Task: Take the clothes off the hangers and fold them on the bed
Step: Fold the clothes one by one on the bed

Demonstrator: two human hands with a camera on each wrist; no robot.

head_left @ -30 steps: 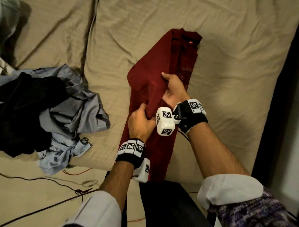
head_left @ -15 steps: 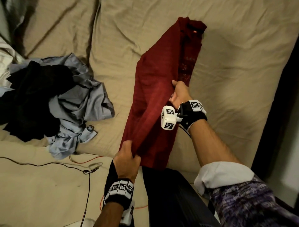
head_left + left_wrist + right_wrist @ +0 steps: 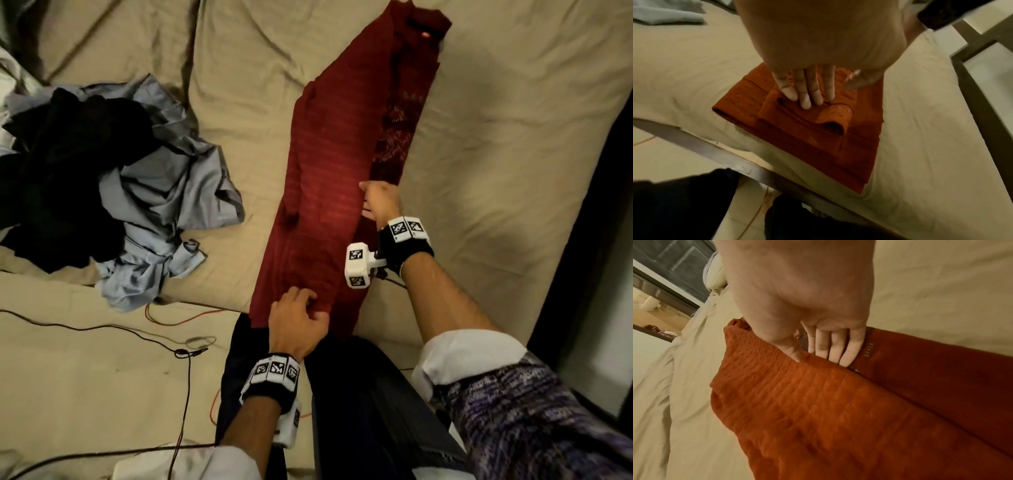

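1. Lying heaped on the bed (image 3: 479, 137), well left of the red garment (image 3: 329, 192): a grey-blue shirt (image 3: 171, 192) with black clothing (image 3: 61, 164) on top.
2. Stretching in a long narrow fold up the bed, from near edge to far end: the red garment.
3. Pressing on the red garment's near hem with straight, flat fingers (image 3: 805, 91), gripping nothing: the left hand (image 3: 298, 322).
4. Resting against the red garment's right folded edge, mid-length, fingers (image 3: 838, 347) extended and thumb touching the fabric, clasping nothing: the right hand (image 3: 382, 202).
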